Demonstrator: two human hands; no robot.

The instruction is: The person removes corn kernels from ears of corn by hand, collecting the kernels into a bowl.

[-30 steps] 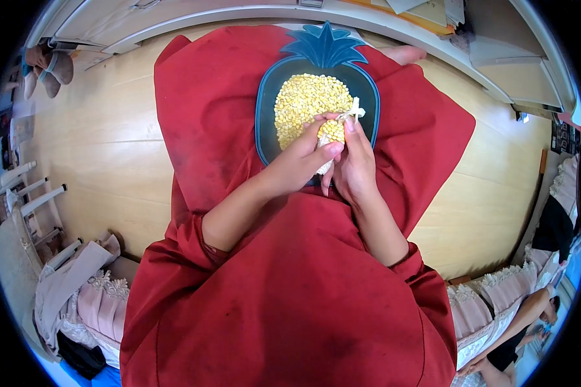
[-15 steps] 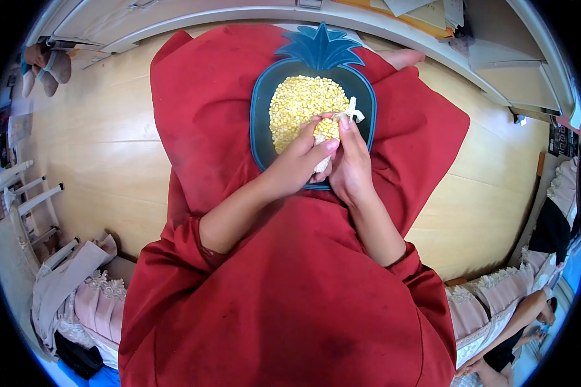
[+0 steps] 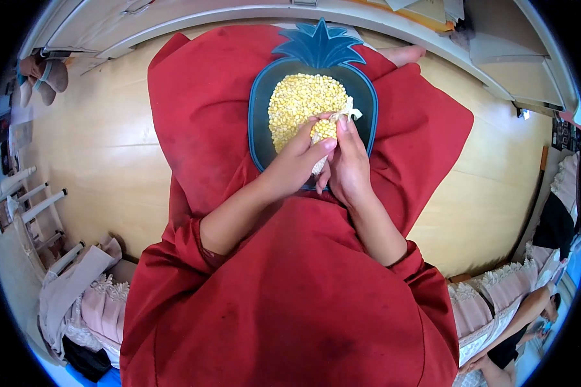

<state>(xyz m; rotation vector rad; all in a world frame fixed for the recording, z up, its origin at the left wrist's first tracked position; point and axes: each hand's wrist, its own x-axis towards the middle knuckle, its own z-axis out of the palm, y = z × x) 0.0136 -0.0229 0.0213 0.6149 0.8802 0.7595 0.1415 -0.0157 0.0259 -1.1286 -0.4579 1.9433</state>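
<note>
A dark teal pineapple-shaped tray [image 3: 257,122] rests on red cloth over the lap, with loose yellow corn kernels [image 3: 303,100] heaped inside. Over its lower right part, my left hand [image 3: 297,155] and my right hand [image 3: 350,158] are both closed around one corn cob [image 3: 323,129]. Yellow kernels cover the cob's upper part, while its lower end looks pale and bare. Pale husk [image 3: 350,111] sticks out at the top beside my right fingertips. My left thumb presses across the cob. Fingers partly hide the cob.
Red cloth [image 3: 284,290] spreads over the lap and floor. White cabinets [image 3: 174,19] run along the top. A white rack [image 3: 42,205] stands at left. Pink lace-trimmed covers [image 3: 500,290] lie at lower right, near another person's arm [image 3: 519,319].
The hands and cob have shifted slightly left in view, along with the tray. My fingers have moved a little on the cob, and both hands keep hold of it.
</note>
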